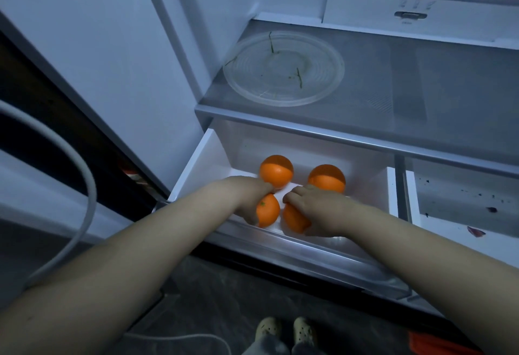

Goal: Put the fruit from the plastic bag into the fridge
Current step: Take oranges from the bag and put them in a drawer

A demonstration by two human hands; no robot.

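Four oranges sit in the pulled-out drawer (202, 163): back-left orange (276, 170) and back-right orange (327, 177) lie free. The left hand (247, 200) curls round the front-left orange (269, 210), and the right hand (320, 211) cups the front-right orange (295, 220). The fruit is probably firm, fairly heavy and apt to roll on slick white plastic, so best palmed round the middle. Light is dim, with a glass plate (283, 68) on the shelf (407, 88) above and a hose (84, 172) at left.

There are four oranges (276, 175), one clear round plate (309, 54), two white drawers (205, 163), one grey hose (90, 177) and two pale shoes (268, 329)
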